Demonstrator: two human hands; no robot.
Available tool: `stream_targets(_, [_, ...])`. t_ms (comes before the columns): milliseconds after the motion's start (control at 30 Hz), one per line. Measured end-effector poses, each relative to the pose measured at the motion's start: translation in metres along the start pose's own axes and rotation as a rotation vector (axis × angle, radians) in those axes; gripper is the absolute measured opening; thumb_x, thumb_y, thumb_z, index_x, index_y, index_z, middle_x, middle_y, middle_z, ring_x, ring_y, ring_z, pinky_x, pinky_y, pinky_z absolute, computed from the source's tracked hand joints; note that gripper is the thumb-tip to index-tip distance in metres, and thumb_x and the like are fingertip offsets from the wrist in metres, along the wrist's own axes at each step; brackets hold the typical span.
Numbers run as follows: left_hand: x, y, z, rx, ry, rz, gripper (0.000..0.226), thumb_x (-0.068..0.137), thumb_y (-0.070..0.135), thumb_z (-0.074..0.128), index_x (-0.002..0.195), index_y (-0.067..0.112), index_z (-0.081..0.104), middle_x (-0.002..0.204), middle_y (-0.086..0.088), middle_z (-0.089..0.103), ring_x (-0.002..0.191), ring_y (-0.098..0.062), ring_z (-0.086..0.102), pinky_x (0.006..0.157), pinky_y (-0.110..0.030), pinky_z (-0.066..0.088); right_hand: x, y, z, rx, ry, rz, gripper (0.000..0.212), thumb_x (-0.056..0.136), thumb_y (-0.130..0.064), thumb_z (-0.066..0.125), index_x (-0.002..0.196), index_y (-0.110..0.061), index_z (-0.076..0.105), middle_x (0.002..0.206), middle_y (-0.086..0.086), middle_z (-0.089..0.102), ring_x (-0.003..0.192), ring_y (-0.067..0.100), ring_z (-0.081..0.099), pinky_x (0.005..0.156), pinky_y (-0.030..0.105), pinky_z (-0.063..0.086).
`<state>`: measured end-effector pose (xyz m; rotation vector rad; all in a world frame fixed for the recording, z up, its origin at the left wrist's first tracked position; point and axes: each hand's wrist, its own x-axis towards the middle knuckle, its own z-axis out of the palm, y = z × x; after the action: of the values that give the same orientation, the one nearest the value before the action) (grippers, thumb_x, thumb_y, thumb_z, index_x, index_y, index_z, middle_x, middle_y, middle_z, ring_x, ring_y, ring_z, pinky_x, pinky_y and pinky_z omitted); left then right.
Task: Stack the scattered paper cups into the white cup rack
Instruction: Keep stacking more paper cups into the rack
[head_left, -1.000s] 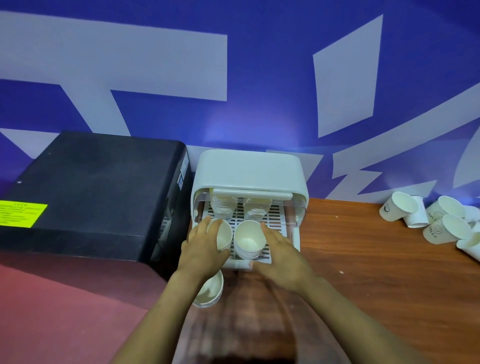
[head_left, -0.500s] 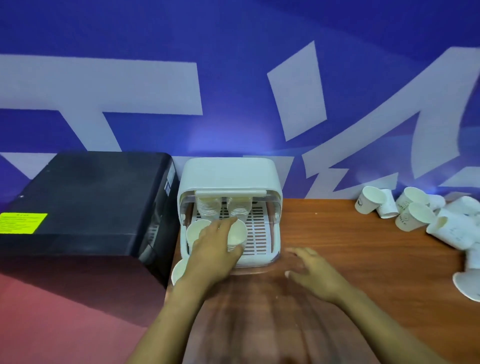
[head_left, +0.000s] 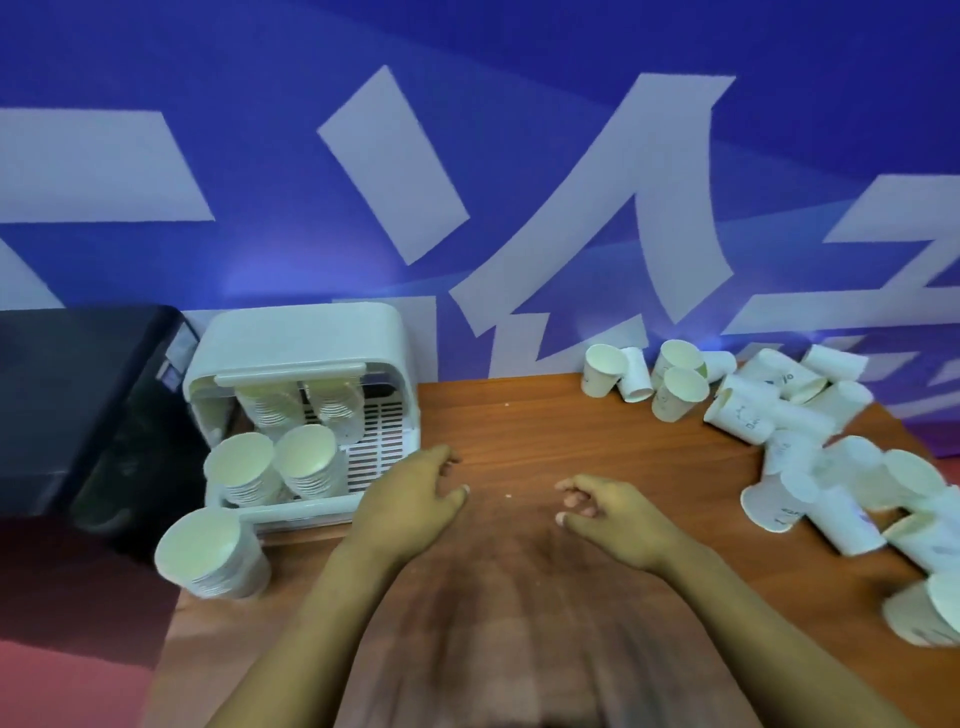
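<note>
Wooden brown tabletop under everything. White plastic cup rack with slatted tray off to the left of both hands, just beside the left hand, well apart from the right. Four nested stacks of white paper cups in the rack: two at the back under the hood, two at the front, mouths tipped toward the camera. Fifth nested stack of white paper cups outside the rack, just in front of its near left corner, also left of the left hand.

Scattered heap of loose white paper cups to the right of the right hand, near it, far from the left hand. Most lying on their sides, long axes pointing every which way; a few at the far edge upright or tilted, mouths up. Some with small printed marks; near-right ones blurred.

Both hands over bare wood between rack and heap, holding nothing, fingers loosely curled, palms down.

Likely next: reach rightward to the heap, right hand clearly nearer. Sideways cups probably needing a turn before nesting. Thin paper, easily crushed, so a light grasp.
</note>
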<state>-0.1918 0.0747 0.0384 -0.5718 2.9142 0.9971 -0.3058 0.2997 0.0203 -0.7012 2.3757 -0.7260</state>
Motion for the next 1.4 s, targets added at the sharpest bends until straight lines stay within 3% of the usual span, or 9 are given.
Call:
stream_targets(267, [0.034,0.139,0.099,0.049,-0.079,0.013,0.036,0.088,0.039,0.058,0.123,0.031,0.054,0.12,0.01,0.061,0.106,-0.011,0.058,0.085,-0.025,0.045,-0.023,0.135,-0.101,-0.001,0.002,0.035,0.036,0.087,-0.034,0.064,0.122,-0.028,0.057,0.104,-0.009,0.059,0.092,0.007,0.057,0.082,0.02,0.046])
stream_targets(400, [0.045,0.186,0.14,0.039,-0.121,-0.022,0.037,0.089,0.039,0.056,0.125,0.031,0.053,0.124,0.01,0.058,0.112,-0.012,0.055,0.092,-0.029,0.046,-0.027,0.191,-0.138,-0.057,-0.025,0.055,0.039,0.087,-0.034,0.064,0.124,-0.024,0.057,0.106,-0.008,0.059,0.097,0.007,0.056,0.088,0.022,0.045])
stream_targets(500, [0.056,0.208,0.158,0.057,-0.157,-0.048,0.039,0.09,0.039,0.056,0.127,0.029,0.052,0.127,0.007,0.057,0.115,-0.014,0.054,0.094,-0.032,0.046,-0.024,0.214,-0.163,-0.047,-0.008,0.062,0.038,0.086,-0.033,0.066,0.122,-0.025,0.057,0.106,-0.008,0.059,0.092,0.007,0.057,0.081,0.019,0.044])
stream_targets(667, [0.083,0.234,0.175,0.089,-0.15,-0.057,0.04,0.09,0.038,0.056,0.128,0.028,0.051,0.127,0.006,0.058,0.111,-0.016,0.056,0.084,-0.028,0.042,-0.018,0.245,-0.19,-0.111,0.04,0.06,0.046,0.084,-0.031,0.068,0.127,-0.025,0.053,0.117,-0.015,0.05,0.11,0.012,0.053,0.091,0.025,0.043])
stream_targets(767, [0.1,0.243,0.188,0.099,-0.186,-0.051,0.044,0.09,0.037,0.057,0.132,0.027,0.047,0.132,0.005,0.053,0.116,-0.017,0.052,0.09,-0.03,0.044,-0.016,0.265,-0.197,-0.379,-0.001,0.054,0.051,0.075,-0.038,0.069,0.12,-0.025,0.05,0.124,-0.007,0.05,0.108,0.017,0.05,0.087,0.034,0.048])
stream_targets(867, [0.124,0.247,0.202,0.096,-0.207,-0.054,0.048,0.089,0.037,0.058,0.134,0.027,0.044,0.135,0.0,0.049,0.122,-0.019,0.048,0.099,-0.036,0.043,-0.009,0.28,-0.195,-0.649,-0.12,-0.001,0.077,0.07,-0.044,0.072,0.136,-0.03,0.036,0.138,-0.002,0.037,0.119,0.022,0.042,0.091,0.035,0.044])
stream_targets(933, [0.14,0.253,0.211,0.085,-0.221,-0.051,0.048,0.089,0.035,0.058,0.134,0.025,0.044,0.134,-0.002,0.049,0.122,-0.02,0.048,0.1,-0.035,0.042,-0.002,0.286,-0.189,-0.712,-0.122,-0.034,0.077,0.074,-0.037,0.068,0.141,-0.032,0.03,0.141,0.0,0.033,0.123,0.023,0.038,0.093,0.034,0.042])
stream_targets(1133, [0.184,0.26,0.234,0.081,-0.235,-0.033,0.059,0.086,0.029,0.062,0.14,0.024,0.039,0.137,-0.005,0.044,0.126,-0.024,0.044,0.105,-0.037,0.038,0.027,0.302,-0.182,-0.709,-0.132,-0.056,0.077,0.078,-0.018,0.064,0.144,-0.034,0.027,0.14,-0.003,0.038,0.125,0.023,0.037,0.091,0.035,0.039])
stream_targets(1400, [0.247,0.268,0.246,0.164,-0.076,-0.002,0.069,0.085,0.032,0.061,0.146,0.025,0.029,0.144,-0.01,0.033,0.126,-0.035,0.04,0.101,-0.046,0.041,0.068,0.301,-0.181,-0.515,-0.069,-0.135,0.056,0.082,-0.033,0.058,0.135,-0.029,0.041,0.133,-0.008,0.046,0.118,0.02,0.04,0.086,0.03,0.04])
